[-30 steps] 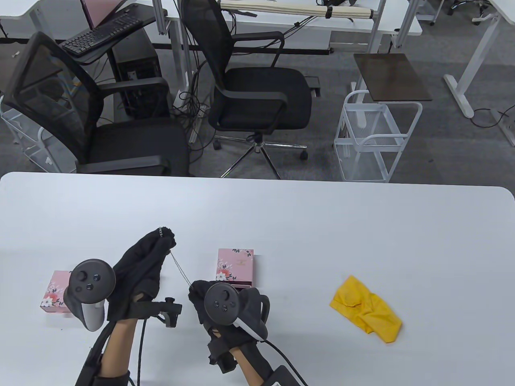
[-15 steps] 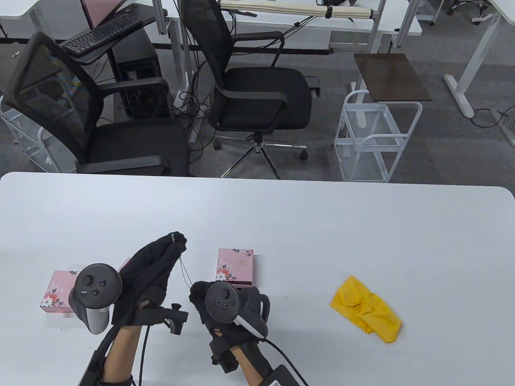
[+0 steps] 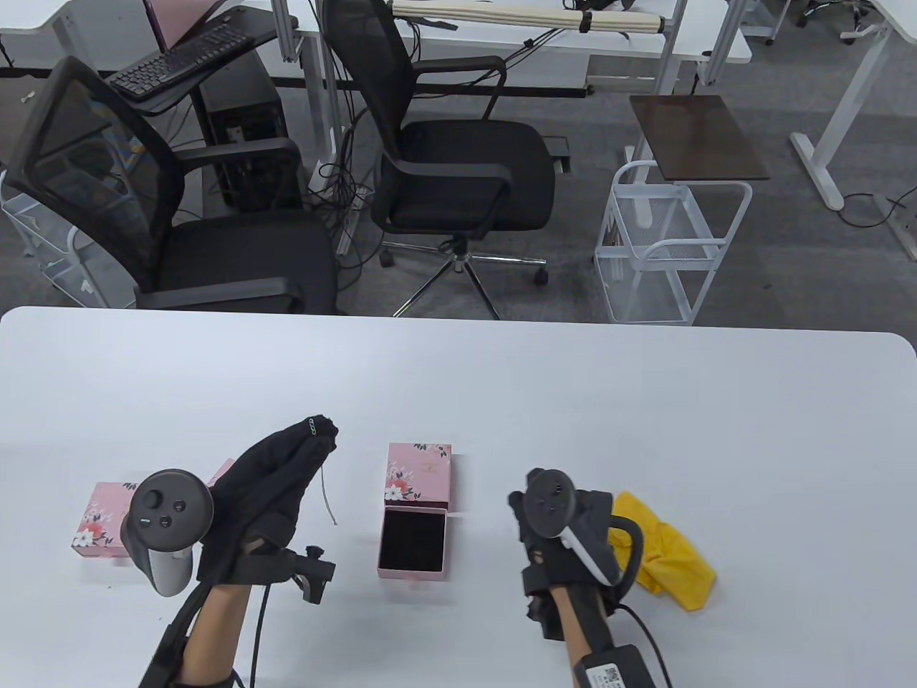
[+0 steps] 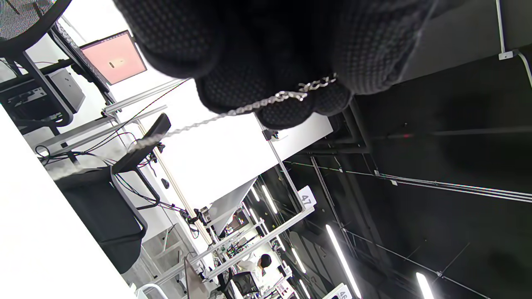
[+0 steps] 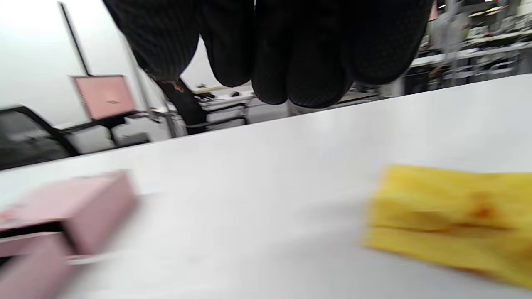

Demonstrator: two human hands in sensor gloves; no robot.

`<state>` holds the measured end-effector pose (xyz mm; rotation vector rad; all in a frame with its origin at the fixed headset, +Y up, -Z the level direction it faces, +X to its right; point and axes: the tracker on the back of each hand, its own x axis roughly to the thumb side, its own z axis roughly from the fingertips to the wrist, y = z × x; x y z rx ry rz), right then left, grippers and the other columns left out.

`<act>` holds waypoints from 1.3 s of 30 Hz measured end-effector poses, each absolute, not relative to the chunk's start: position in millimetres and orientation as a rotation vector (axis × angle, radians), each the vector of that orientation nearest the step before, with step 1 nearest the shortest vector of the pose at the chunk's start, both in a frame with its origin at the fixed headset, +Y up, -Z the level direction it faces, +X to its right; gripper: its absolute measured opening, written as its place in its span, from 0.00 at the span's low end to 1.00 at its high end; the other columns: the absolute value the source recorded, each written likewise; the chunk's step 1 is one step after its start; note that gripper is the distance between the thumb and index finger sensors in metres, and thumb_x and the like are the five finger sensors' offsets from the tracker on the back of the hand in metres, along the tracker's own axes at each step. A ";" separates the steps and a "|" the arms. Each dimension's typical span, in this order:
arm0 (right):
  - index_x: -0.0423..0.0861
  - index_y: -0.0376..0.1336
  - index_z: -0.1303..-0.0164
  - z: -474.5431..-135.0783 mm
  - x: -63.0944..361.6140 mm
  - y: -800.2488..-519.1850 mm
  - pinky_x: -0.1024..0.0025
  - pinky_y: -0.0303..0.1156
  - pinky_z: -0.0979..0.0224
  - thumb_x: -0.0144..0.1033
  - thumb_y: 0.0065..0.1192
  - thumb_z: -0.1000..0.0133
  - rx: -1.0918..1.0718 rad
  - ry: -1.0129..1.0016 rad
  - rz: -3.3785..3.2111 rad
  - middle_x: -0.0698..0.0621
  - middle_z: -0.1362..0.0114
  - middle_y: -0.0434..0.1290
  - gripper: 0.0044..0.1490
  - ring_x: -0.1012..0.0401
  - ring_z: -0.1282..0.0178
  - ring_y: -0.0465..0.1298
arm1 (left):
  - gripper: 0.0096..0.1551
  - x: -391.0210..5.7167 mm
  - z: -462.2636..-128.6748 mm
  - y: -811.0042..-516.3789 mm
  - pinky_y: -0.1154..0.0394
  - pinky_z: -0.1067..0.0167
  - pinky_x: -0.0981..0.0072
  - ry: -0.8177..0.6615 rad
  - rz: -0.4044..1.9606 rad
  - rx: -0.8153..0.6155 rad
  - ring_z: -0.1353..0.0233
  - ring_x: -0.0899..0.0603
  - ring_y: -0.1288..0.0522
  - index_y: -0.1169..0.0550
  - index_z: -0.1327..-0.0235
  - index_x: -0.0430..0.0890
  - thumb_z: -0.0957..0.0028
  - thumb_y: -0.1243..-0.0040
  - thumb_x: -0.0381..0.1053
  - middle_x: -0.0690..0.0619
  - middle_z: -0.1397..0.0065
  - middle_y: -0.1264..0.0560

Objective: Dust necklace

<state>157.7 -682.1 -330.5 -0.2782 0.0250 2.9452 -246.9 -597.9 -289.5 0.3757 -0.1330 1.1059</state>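
The necklace [image 3: 328, 494] hangs from my left hand [image 3: 276, 476], pinched at its fingertips [image 4: 286, 112] above the tabletop [image 3: 645, 401]. My right hand [image 3: 566, 523], its grip empty with fingers loosely curled, nears the yellow cloth [image 3: 677, 566]. Take the cloth by one fold; keep the chain raised.

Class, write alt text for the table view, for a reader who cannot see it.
A gloved left hand holds up a thin silver necklace that dangles above a white table, while the right hand hovers by a crumpled yellow cloth. Between them lies an open pink jewellery box; another pink box sits at far left.
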 end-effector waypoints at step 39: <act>0.47 0.66 0.32 -329.2 200.2 -758.3 0.46 0.71 0.31 0.38 0.65 0.35 -0.426 0.355 3.354 0.43 0.36 0.76 0.22 0.47 0.43 0.77 | 0.20 -245.6 -290.8 -601.1 0.20 0.44 0.56 -0.150 1.105 0.364 0.39 0.46 0.19 0.16 0.40 0.56 0.41 0.34 0.60 0.55 0.38 0.14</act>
